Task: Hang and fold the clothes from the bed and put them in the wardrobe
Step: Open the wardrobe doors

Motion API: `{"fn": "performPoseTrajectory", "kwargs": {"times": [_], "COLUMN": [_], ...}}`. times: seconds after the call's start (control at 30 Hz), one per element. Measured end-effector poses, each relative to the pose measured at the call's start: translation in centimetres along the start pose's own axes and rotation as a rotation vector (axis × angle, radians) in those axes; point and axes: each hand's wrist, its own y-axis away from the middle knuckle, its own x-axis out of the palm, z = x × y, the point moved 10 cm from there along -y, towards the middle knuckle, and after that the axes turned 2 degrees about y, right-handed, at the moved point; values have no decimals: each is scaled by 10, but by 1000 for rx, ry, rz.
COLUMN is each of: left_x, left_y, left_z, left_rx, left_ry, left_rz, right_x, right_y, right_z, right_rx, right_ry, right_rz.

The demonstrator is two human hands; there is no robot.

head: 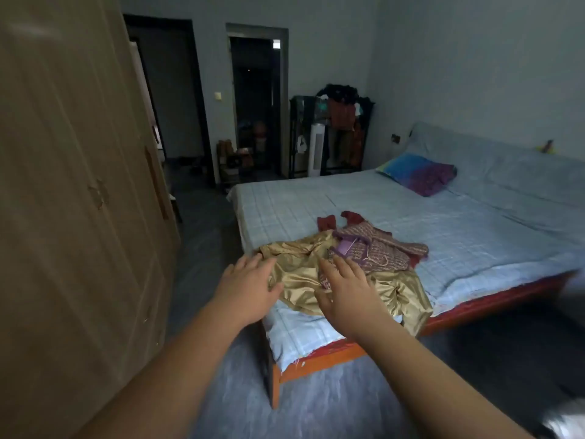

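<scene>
On the near corner of the bed (pixel 443 223) a gold garment (pixel 297 270) lies crumpled, its length running left to right. Both hands reach over it, fingers spread, holding nothing: the left hand (pixel 247 289) at its left end, the right hand (pixel 345 289) over its middle.

crumpled gold satin garment (pixel 300 270) at near corner of bed (pixel 443 223) w/ purple patterned top (pixel 376 248) over it, maroon cloth (pixel 327 221) behind; wooden wardrobe (pixel 63 185) at left.
</scene>
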Motion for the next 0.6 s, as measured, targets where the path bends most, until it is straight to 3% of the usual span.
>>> {"fn": "performPoseTrajectory", "kwargs": {"times": [0.37, 0.6], "left_x": [7, -5], "left_y": [-152, -138], "left_z": [134, 288], "left_rx": [-88, -391], "left_ry": [7, 26], "left_rz": [-20, -27], "right_x": [48, 91], "right_y": [-195, -283], "right_z": [57, 166], "right_rx": [-54, -295], "right_ry": [6, -33], "right_rz": [27, 121]}}
